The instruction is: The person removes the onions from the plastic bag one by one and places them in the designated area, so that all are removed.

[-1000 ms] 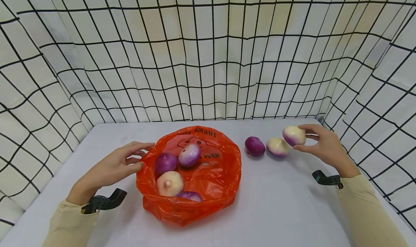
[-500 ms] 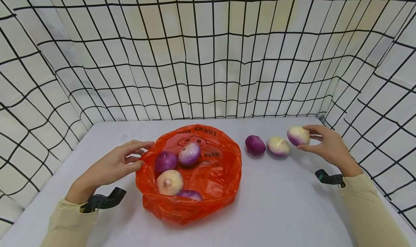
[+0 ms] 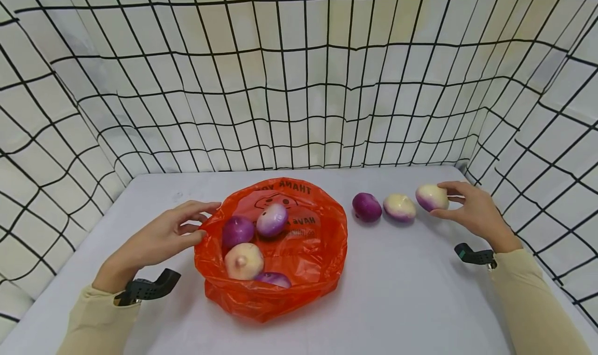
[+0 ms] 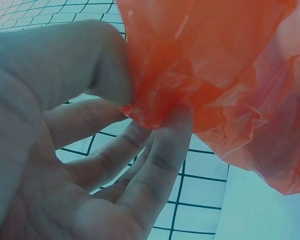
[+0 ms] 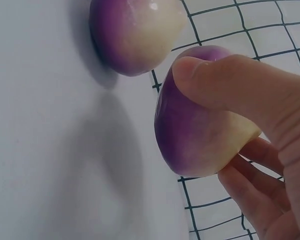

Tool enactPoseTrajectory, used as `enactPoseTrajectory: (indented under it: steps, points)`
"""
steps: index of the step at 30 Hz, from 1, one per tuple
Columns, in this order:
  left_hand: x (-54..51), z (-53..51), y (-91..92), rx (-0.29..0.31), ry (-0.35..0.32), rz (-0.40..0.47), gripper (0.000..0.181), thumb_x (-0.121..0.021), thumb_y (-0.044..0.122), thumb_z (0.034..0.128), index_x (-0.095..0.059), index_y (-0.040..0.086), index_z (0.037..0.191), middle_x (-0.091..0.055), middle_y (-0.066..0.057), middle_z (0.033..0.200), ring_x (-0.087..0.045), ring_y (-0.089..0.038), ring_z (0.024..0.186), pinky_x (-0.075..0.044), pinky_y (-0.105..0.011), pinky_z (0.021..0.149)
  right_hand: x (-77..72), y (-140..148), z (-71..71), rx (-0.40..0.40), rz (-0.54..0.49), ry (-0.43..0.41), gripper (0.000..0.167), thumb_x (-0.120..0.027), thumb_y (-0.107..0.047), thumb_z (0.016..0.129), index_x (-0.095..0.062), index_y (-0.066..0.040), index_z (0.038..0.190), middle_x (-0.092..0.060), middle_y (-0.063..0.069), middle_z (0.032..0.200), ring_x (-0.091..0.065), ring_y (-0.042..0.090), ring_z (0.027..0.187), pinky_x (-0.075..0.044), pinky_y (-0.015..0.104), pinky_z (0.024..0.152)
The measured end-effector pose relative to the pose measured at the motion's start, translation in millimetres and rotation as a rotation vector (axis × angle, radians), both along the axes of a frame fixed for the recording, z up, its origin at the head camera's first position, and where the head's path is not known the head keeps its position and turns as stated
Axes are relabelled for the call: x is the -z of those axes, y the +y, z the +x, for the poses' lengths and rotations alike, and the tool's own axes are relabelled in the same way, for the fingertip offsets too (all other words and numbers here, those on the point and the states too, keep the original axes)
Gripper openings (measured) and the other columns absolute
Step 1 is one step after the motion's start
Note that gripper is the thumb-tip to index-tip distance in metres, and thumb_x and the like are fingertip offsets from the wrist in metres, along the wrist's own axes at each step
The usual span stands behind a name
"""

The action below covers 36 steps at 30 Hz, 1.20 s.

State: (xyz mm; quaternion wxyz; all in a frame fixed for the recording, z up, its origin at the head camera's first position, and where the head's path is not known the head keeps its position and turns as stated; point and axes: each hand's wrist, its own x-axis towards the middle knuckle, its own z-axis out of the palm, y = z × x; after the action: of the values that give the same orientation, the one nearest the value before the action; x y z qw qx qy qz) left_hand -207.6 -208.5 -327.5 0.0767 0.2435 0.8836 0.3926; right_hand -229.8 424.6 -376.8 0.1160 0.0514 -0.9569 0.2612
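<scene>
At the right of the head view, my right hand (image 3: 474,212) pinches a purple-and-cream onion (image 3: 431,198) between thumb and fingers. In the right wrist view this onion (image 5: 200,125) seems just above the table, though contact is hard to tell. Beside it lie another purple-and-cream onion (image 3: 399,208) and a darker purple onion (image 3: 366,207). An open red plastic bag (image 3: 299,261) stands left of centre, its rim pinched by my left hand (image 3: 165,235). Several onions sit inside, among them a cream-ended onion (image 3: 244,261) and a purple onion (image 3: 238,232).
The white table (image 3: 392,298) extends in front of and around the bag. White walls with black netting (image 3: 299,85) close in the back and both sides. A black wrist camera (image 3: 151,287) sits under the left wrist, another wrist camera (image 3: 473,255) under the right.
My right hand has carried the onion a little to the right and down, away from its neighbours. The left hand stays at the bag's rim.
</scene>
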Motion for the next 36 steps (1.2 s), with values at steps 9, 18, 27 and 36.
enactPoseTrajectory:
  steps: [9,18,27,36]
  points:
    - [-0.6,-0.4,0.0,0.003,0.007,-0.002,0.055,-0.064,0.009,0.0979,-0.05,0.009,0.151,-0.055,-0.015,0.143,-0.059,-0.035,0.122,-0.062,-0.021,0.083,5.6,1,-2.9,-0.015,0.026,-0.01,0.073,-0.088,-0.038,0.081,-0.059,-0.004,0.139,-0.062,0.025,0.139,-0.064,0.047,0.121,-0.051,0.064,0.101]
    - [0.1,-1.6,-0.1,0.003,0.002,-0.003,0.056,-0.065,0.009,0.098,-0.049,0.009,0.152,-0.055,-0.016,0.144,-0.059,-0.037,0.124,-0.062,-0.023,0.083,9.8,1,-5.0,-0.009,0.054,-0.038,0.075,-0.089,-0.037,0.08,-0.058,-0.003,0.14,-0.062,0.026,0.139,-0.063,0.048,0.122,-0.051,0.065,0.101]
    - [0.6,-1.7,1.0,0.005,-0.005,0.003,0.055,-0.064,0.009,0.0978,-0.05,0.009,0.151,-0.055,-0.016,0.144,-0.059,-0.037,0.124,-0.062,-0.023,0.084,11.9,0,-4.7,-0.008,0.05,-0.048,0.074,-0.09,-0.034,0.079,-0.059,-0.005,0.139,-0.063,0.025,0.138,-0.064,0.048,0.122,-0.051,0.065,0.101]
    - [1.2,-1.4,0.3,0.009,-0.002,0.01,0.054,-0.064,0.009,0.0979,-0.051,0.008,0.15,-0.055,-0.016,0.143,-0.059,-0.037,0.123,-0.062,-0.023,0.083,5.4,0,-2.2,-0.008,0.051,-0.083,0.084,-0.087,-0.05,0.079,-0.056,-0.005,0.143,-0.059,0.025,0.144,-0.061,0.05,0.126,-0.051,0.064,0.102]
